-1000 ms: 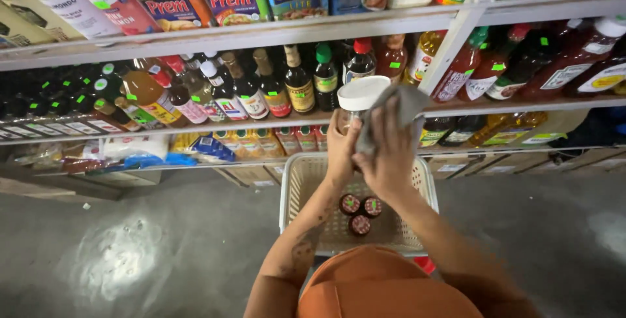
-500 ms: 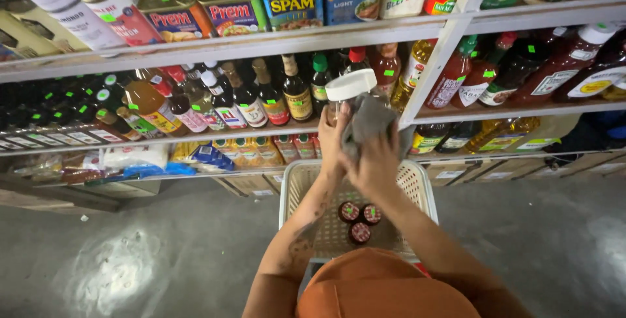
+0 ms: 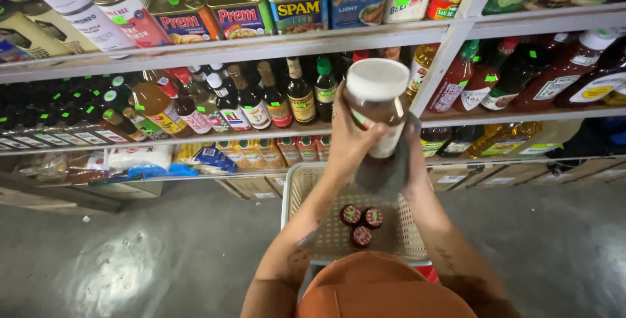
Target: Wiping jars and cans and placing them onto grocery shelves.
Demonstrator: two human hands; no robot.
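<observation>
Tins [image 3: 297,5] are ranged along the front edge of the top shelf [image 3: 261,47]. Dark sauce bottles [image 3: 274,103] are crowded on the middle shelf [image 3: 195,136]. A cream basket [image 3: 326,233] holding three small jars [image 3: 362,223] is set on the grey floor [image 3: 163,253].

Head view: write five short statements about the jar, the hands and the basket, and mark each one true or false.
1. The left hand holds a jar with a pale lid. True.
2. The right hand presses a grey cloth against the jar. True.
3. The basket below the hands is bare inside. False: three small round red-topped containers lie in it.
4. The jar stands on the shelf among the cans. False: it is held up in front of the shelves.
5. Bottles fill the shelf row under the cans. True.
</observation>
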